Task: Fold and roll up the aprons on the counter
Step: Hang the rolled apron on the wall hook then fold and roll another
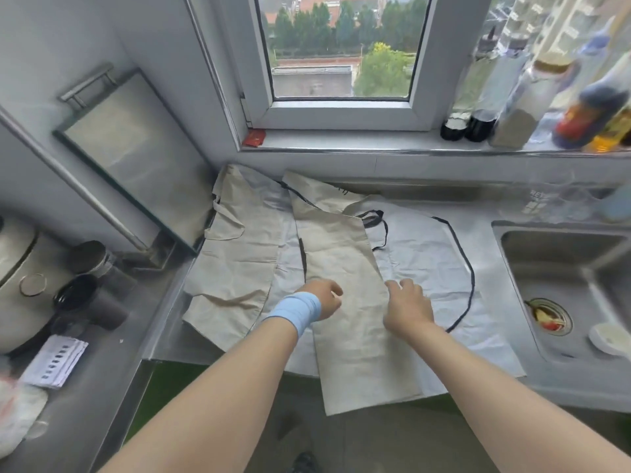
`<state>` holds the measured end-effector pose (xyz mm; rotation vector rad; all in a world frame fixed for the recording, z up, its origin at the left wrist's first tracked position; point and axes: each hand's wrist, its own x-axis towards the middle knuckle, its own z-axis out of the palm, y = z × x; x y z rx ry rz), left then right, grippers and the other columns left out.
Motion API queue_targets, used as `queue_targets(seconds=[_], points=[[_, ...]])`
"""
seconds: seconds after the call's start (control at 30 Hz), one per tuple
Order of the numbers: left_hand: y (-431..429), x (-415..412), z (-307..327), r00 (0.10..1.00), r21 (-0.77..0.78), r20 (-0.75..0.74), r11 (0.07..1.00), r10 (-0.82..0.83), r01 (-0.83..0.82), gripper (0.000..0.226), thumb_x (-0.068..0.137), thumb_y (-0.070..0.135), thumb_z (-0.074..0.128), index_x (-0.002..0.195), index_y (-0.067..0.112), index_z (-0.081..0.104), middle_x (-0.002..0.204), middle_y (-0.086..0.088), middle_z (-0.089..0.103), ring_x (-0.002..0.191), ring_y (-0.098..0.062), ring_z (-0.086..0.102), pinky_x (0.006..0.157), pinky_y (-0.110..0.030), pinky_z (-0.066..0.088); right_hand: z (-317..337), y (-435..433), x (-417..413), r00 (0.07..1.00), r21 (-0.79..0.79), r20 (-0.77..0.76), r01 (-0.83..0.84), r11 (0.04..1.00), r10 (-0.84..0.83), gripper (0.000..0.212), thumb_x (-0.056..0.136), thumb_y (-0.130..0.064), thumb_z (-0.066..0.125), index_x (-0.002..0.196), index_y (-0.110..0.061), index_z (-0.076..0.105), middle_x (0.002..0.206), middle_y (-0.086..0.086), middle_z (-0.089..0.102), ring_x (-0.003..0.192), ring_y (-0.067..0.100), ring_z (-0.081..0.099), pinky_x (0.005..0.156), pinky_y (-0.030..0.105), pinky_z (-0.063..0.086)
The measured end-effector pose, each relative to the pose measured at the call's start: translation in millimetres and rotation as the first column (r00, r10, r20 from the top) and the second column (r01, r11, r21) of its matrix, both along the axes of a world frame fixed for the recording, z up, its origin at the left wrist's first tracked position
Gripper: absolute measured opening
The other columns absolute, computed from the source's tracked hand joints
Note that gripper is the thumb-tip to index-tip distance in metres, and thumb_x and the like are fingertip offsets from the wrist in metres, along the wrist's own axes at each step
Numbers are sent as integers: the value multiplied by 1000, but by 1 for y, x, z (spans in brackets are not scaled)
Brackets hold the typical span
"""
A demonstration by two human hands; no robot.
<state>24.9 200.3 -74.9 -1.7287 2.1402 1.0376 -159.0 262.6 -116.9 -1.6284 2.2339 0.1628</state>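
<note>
the folded beige apron [341, 264] lies as a long strip on the counter [498, 302], left of the sink [563, 254], with its near end hanging over the counter's front edge. under it a pale apron [426, 268] with a black strap [471, 278] is spread toward the sink. a second beige apron [235, 268] lies rumpled farther from the sink. the hands are a little apart on the strip. the left hand [324, 298], with a blue wristband [297, 314], has its fingers curled on the cloth. the right hand [408, 308] sits at the sink-side edge, fingers bent down. i cannot tell whether either one pinches the cloth.
</note>
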Motion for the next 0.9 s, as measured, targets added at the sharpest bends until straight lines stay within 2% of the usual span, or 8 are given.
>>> queue_targets(seconds=[0.1,0.17,0.3,0.5,0.6,0.73,0.83,0.9], points=[[-29,0,-16,997,-63,67,997,-31,35,45,92,28,48,136,31,49,143,1,47,130,-23,45,108,-36,39,-7,-21,6,984,25,81,-160,987,157,74,87,-17,51,152,-35,19,164,7,-3,150,28,4,112,45,28],[-44,-4,-27,986,-84,121,989,-112,122,53,93,28,48,145,29,37,154,1,30,141,-24,29,112,-39,32,-15,-32,11,978,140,158,-155,978,133,76,88,-28,54,153,-40,16,164,5,-12,150,27,3,113,48,28],[-72,-5,-46,953,-30,192,969,-236,246,68,93,35,51,153,31,18,162,-1,1,148,-24,5,117,-45,24,-23,-49,31,986,210,134,-125,970,99,61,84,-36,50,144,-37,36,156,13,20,134,34,28,105,43,38],[-118,8,-68,895,40,283,937,-345,348,78,90,47,55,152,36,10,162,-4,-8,149,-27,-3,119,-48,16,-14,-85,44,982,100,166,-111,989,93,35,93,-38,47,126,-34,58,126,3,51,120,27,52,98,38,43],[-133,8,-73,891,-19,289,928,-351,372,70,86,47,57,148,38,24,159,-6,8,144,-31,11,115,-44,24,-13,-102,32,985,62,172,-20,998,9,34,93,-32,49,126,-26,56,128,3,51,121,26,50,96,37,42],[-156,-10,-63,946,-241,153,918,-284,315,38,92,28,51,130,31,48,135,-3,44,125,-26,43,100,-37,35,-11,-130,10,904,-76,309,333,940,-295,43,93,-32,53,131,-18,42,132,7,50,114,30,55,87,37,44],[-174,-29,-54,966,-332,30,909,-256,251,48,92,9,47,134,31,43,135,1,41,117,-27,52,85,-38,44,-8,-158,-6,851,-44,331,445,894,-407,55,94,-39,53,143,-20,36,136,9,49,119,31,54,87,38,42],[-186,-40,-52,958,-349,13,897,-285,272,61,90,1,45,140,34,35,144,7,33,113,-27,56,79,-37,46,-14,-172,-15,851,9,343,419,908,-396,47,93,-41,53,136,-22,47,129,8,55,113,30,57,88,37,46]])
